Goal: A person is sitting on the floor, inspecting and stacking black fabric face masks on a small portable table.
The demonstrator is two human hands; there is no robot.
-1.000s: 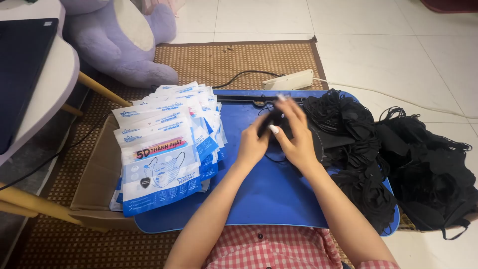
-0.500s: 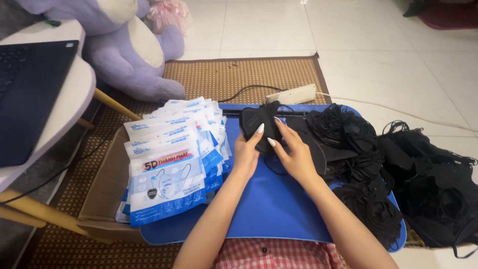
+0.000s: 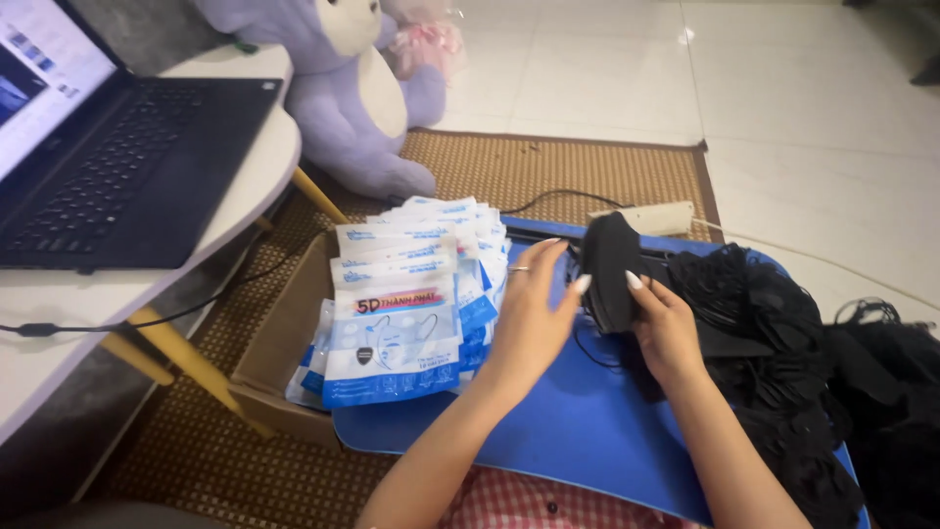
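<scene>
r hand (image 3: pixel 668 323) grips a folded black face mask (image 3: pixel 609 269), fingers curled round its lower edge, holding it upright above the blue lap tray (image 3: pixel 548 431). l hand (image 3: pixel 529 313) is open, fingers spread, fingertips just beside the mask's left side & hovering next to the stack of white-and-blue mask packets (image 3: pixel 401 304); can't tell if it touches either. packets fan out over the tray's left end & a cardboard box (image 3: pixel 284 343). heap of loose black masks (image 3: pixel 783 362) covers the tray's right side, more spilling onto the floor. behind: white power strip (image 3: pixel 641 217) on woven mat (image 3: pixel 548 171), purple plush toy (image 3: pixel 343 88), open laptop (image 3: pixel 108 167) on a white table (image 3: pixel 59 313) at left.
</scene>
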